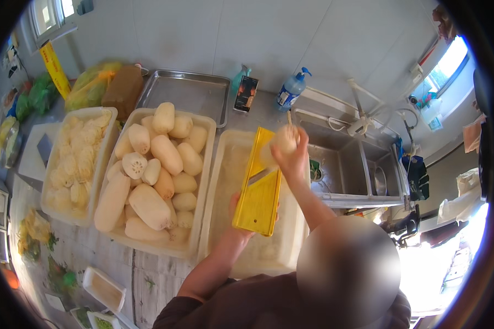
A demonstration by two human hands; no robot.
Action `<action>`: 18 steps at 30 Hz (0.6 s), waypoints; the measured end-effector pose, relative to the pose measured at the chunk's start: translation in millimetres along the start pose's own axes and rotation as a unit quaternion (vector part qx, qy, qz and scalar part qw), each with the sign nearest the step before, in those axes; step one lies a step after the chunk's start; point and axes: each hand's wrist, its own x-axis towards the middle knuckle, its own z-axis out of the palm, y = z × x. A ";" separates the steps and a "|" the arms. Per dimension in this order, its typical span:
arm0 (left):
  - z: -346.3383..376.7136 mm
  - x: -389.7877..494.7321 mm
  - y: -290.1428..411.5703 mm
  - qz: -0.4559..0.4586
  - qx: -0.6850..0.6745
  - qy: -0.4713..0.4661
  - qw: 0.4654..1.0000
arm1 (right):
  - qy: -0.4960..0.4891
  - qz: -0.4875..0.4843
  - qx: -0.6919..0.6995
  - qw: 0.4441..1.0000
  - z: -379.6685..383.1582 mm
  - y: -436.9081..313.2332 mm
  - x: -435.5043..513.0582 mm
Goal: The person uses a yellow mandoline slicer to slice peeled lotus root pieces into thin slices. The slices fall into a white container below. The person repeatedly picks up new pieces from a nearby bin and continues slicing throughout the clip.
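My left hand (238,220) grips the lower end of a yellow mandoline slicer (255,201), partly hidden behind it. The slicer slants over a pale plastic tub (219,181), its slanted metal blade (259,176) facing up. In my right hand (294,158) is a peeled lotus root piece (284,140), blurred, at the slicer's upper part above the blade. A thin stick (289,117) shows just above this piece; whether it is stuck in it, I cannot tell. Left of the slicer, a second tub (209,164) is heaped with whole peeled lotus roots (166,154).
Farther left stands a tub (114,119) of sliced lotus root (72,164). Behind are a metal tray (181,90), a phone (245,94), a spray bottle (241,78) and a blue pump bottle (291,90). A steel double sink (341,164) borders the right side.
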 end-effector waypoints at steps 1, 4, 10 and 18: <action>-0.7 1.0 1.8 0.009 0.004 -0.017 1.000 | -0.025 -0.034 0.028 0.999 -14.3 -14.2 -23.8; -3.3 6.8 0.3 0.072 -0.124 0.115 0.983 | -0.039 -0.180 0.117 0.976 -41.4 -25.0 -78.0; 2.8 4.6 0.3 -0.013 -0.016 -0.015 1.000 | 0.033 -0.011 0.006 0.999 3.6 3.8 0.9; -4.8 6.1 -1.3 0.034 -0.004 0.049 0.998 | -0.022 -0.146 0.096 0.984 -21.0 5.8 -59.2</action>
